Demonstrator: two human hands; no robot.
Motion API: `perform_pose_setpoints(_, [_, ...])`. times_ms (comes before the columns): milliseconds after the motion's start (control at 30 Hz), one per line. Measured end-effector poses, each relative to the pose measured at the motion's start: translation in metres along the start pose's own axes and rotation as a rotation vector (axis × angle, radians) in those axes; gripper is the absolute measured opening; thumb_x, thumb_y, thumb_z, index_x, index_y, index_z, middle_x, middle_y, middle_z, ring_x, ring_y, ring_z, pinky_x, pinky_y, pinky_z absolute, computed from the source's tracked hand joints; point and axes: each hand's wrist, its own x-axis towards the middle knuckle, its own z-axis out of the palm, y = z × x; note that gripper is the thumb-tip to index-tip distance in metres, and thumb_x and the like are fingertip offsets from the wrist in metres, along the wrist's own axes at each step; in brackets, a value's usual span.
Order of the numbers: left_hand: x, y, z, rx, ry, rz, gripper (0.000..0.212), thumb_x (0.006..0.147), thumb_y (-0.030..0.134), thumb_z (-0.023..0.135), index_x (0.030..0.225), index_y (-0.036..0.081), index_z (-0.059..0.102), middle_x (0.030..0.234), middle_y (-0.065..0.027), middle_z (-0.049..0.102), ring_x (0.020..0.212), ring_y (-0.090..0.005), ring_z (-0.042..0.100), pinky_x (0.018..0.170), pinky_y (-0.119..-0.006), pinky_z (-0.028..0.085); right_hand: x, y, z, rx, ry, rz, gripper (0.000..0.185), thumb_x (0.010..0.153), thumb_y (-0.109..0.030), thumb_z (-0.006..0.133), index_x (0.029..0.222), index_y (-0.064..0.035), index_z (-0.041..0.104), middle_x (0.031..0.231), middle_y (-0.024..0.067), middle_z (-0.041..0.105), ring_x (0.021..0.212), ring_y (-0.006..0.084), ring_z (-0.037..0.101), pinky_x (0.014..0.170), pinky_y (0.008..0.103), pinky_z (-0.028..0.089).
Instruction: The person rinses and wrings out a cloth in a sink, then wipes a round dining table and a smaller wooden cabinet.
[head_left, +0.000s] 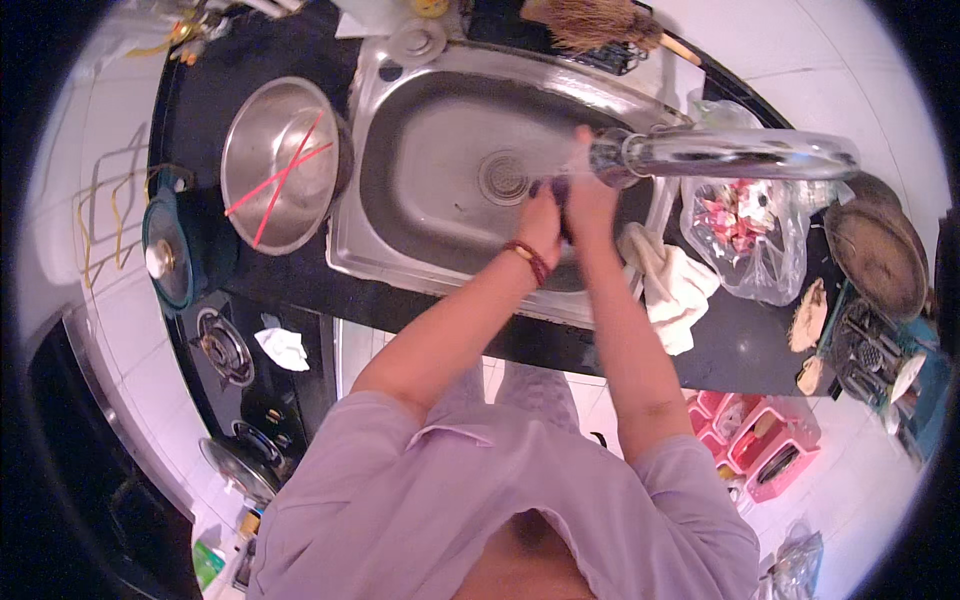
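Both of my hands are together over the right half of a stainless steel sink (442, 142), below the chrome faucet (742, 154). My left hand (541, 221), with a dark red bracelet (527, 259) at the wrist, grips a dark purple item (560, 196). My right hand (590, 202) presses on the same item from the right and is blurred by motion. The fingers cover most of the item, so its kind cannot be told. A blurred spray of water falls by the faucet's mouth, near the drain strainer (506, 178).
Left of the sink stands a steel basin (270, 161) with two red sticks across it. Beyond it are a teal lidded pot (166, 251) and a gas burner (223, 346). To the right lie a white cloth (675, 292), a plastic bag of scraps (739, 225) and a pan (877, 255).
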Motion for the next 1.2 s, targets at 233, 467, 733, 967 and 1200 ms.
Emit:
perform_pose_setpoints(233, [-0.033, 0.024, -0.018, -0.466, -0.136, -0.313, 0.031, 0.094, 0.042, 0.053, 0.102, 0.013, 0.061, 0.093, -0.0023, 0.062, 0.085, -0.0157, 0.059, 0.076, -0.030, 0.049, -0.067, -0.041, -0.017, 0.128, -0.066, -0.236, 0.038, 0.088, -0.011, 0.052, 0.124, 0.0004, 0.052, 0.124, 0.0215, 0.055, 0.119, 0.0367, 0.050, 0.103, 0.0400, 0.035])
perform_pose_setpoints(467, [-0.026, -0.006, -0.111, -0.347, -0.348, 0.044, 0.030, 0.100, 0.037, 0.036, 0.095, 0.013, 0.052, 0.094, -0.0069, 0.056, 0.091, -0.0199, 0.057, 0.079, -0.034, 0.047, -0.074, -0.115, 0.006, 0.253, -0.281, -0.187, 0.018, 0.090, -0.014, 0.058, 0.102, -0.0019, 0.063, 0.095, 0.0172, 0.060, 0.087, 0.0338, 0.059, 0.077, 0.0417, 0.047])
perform_pose_setpoints(733, [-0.025, 0.028, -0.157, -0.337, -0.302, 0.223, 0.023, 0.100, 0.032, 0.037, 0.099, 0.012, 0.049, 0.095, -0.0042, 0.052, 0.093, -0.0187, 0.052, 0.083, -0.034, 0.045, -0.063, -0.124, 0.066, 0.223, -0.312, -0.234, 0.022, 0.087, -0.023, 0.063, 0.093, -0.0024, 0.059, 0.076, 0.0161, 0.060, 0.076, 0.0331, 0.059, 0.067, 0.0442, 0.044])
perform_pose_setpoints(967, [-0.019, 0.026, -0.106, -0.307, 0.086, -0.108, 0.039, 0.100, 0.041, 0.037, 0.117, 0.012, 0.056, 0.109, -0.0057, 0.063, 0.101, -0.0198, 0.059, 0.089, -0.036, 0.048, -0.029, -0.071, 0.040, 0.552, -0.464, 0.500, 0.038, 0.097, -0.033, 0.050, 0.086, 0.0001, 0.065, 0.082, 0.0090, 0.066, 0.071, 0.0187, 0.059, 0.070, 0.0339, 0.046])
perform_pose_setpoints(1200, [-0.023, 0.064, -0.053, -0.297, -0.131, -0.119, 0.036, 0.094, 0.031, 0.056, 0.123, 0.009, 0.051, 0.112, -0.0053, 0.060, 0.101, -0.0208, 0.060, 0.084, -0.037, 0.051, -0.016, -0.007, -0.012, 0.335, -0.048, 0.181, 0.039, 0.094, -0.021, 0.055, 0.126, -0.0003, 0.056, 0.121, 0.0078, 0.059, 0.107, 0.0150, 0.054, 0.095, 0.0283, 0.040])
